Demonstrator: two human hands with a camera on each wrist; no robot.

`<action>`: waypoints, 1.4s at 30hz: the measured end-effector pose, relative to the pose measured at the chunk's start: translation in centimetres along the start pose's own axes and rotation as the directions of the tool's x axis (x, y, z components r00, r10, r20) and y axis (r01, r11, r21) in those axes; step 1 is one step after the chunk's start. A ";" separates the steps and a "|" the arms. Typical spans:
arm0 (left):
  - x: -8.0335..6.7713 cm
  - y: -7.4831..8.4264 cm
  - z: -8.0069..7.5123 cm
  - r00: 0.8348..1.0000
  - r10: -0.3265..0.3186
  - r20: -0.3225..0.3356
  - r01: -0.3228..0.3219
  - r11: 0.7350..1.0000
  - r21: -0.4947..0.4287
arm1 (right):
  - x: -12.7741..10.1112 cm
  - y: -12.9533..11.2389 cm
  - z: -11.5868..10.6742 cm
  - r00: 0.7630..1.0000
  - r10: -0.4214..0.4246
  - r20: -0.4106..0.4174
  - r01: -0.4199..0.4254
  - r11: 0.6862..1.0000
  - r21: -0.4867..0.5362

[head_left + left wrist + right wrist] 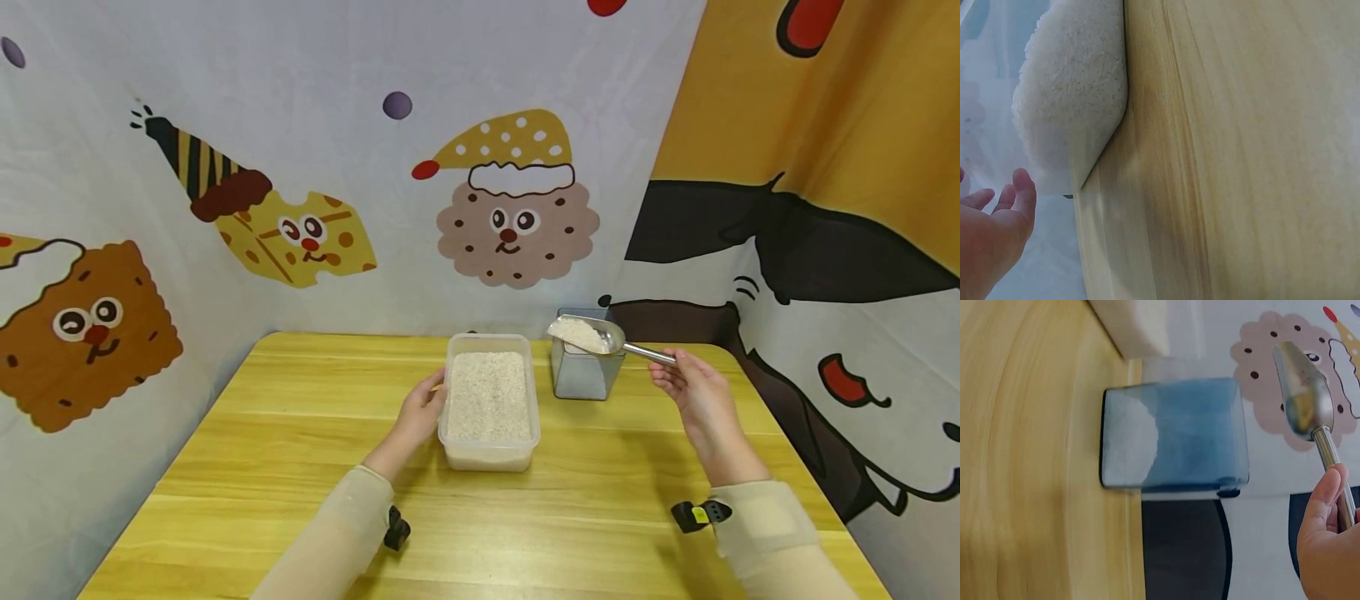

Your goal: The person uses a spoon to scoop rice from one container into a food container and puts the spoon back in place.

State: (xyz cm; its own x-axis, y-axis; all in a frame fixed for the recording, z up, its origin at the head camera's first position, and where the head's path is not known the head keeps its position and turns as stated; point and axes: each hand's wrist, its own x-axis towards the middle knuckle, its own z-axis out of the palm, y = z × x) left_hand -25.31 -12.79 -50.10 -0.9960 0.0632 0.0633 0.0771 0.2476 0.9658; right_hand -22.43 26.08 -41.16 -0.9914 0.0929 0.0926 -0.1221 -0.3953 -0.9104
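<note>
From the head view, the right hand [693,392] pinches the scoop [592,335] handle, its rice-filled bowl pointing left over the jar [585,371], while the left hand [422,414] rests open-fingered against the tub [489,400], left of the jar on the table [300,467]. The left wrist view shows relaxed fingers [1019,194] beside the tub's rice [1072,94]. From the right wrist, the scoop [1304,394] hangs just beyond the jar [1172,434] mouth.

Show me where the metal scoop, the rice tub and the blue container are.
metal scoop [592,335], head view, on its bowl.
rice tub [489,457], head view, on its front wall.
blue container [1197,431], right wrist view, on its side wall.
</note>
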 end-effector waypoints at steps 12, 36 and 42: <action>0.1 -0.1 0.0 1.000 -0.005 -0.014 0.005 1.000 0.005 | 0.1 0.0 -2.3 0.994 -0.001 -0.107 0.003 1.000 0.021; 0.1 -0.1 0.0 1.000 -0.006 0.008 0.006 1.000 -0.013 | -1.0 -1.2 -5.7 0.977 -0.049 -0.208 0.042 0.998 -0.040; 0.1 0.0 -0.1 1.000 -0.005 0.013 0.005 0.999 -0.046 | -1.1 -1.7 -6.2 0.977 -0.073 -0.202 0.057 0.995 -0.085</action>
State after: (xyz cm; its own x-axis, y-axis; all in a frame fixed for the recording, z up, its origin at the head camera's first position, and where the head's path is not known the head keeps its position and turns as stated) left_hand -25.39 -12.85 -50.09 -0.9956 0.0751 0.0554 0.0697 0.2033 0.9766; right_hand -20.85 32.31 -42.17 -0.9495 0.3047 0.0755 -0.1737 -0.3099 -0.9348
